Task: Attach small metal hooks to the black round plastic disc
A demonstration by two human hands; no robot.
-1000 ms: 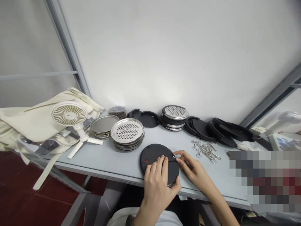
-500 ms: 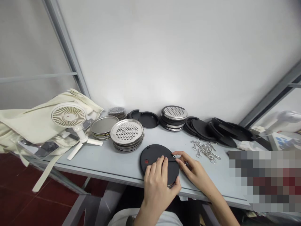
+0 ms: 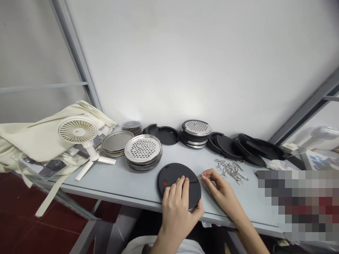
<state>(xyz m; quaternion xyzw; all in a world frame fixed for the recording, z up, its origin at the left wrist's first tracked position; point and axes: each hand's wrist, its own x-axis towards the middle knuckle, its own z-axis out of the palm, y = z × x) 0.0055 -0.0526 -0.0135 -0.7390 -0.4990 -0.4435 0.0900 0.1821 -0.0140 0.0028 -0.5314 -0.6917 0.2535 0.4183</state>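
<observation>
A round black disc [image 3: 174, 175] with a red dot and a slit lies near the front edge of the grey table [image 3: 119, 176]. My left hand [image 3: 180, 206] lies on the disc with fingers stretched over it and thumb at its near edge, holding it down. My right hand [image 3: 221, 190] is just right of the disc, its fingertips pinched on a small metal clip [image 3: 201, 175] close to the slit's end. A heap of the same metal clips [image 3: 231, 168] lies a little beyond that hand.
Stacks of perforated metal discs [image 3: 143, 150], plain metal discs [image 3: 116, 141] and black lids [image 3: 239, 144] line the wall side. A white hand fan [image 3: 79, 132] and a cream cloth bag [image 3: 31, 139] sit at the left. A blurred patch covers the right end.
My right hand has drawn a short way to the right, away from the disc's edge, with the clip still pinched. My left hand has stayed on the disc.
</observation>
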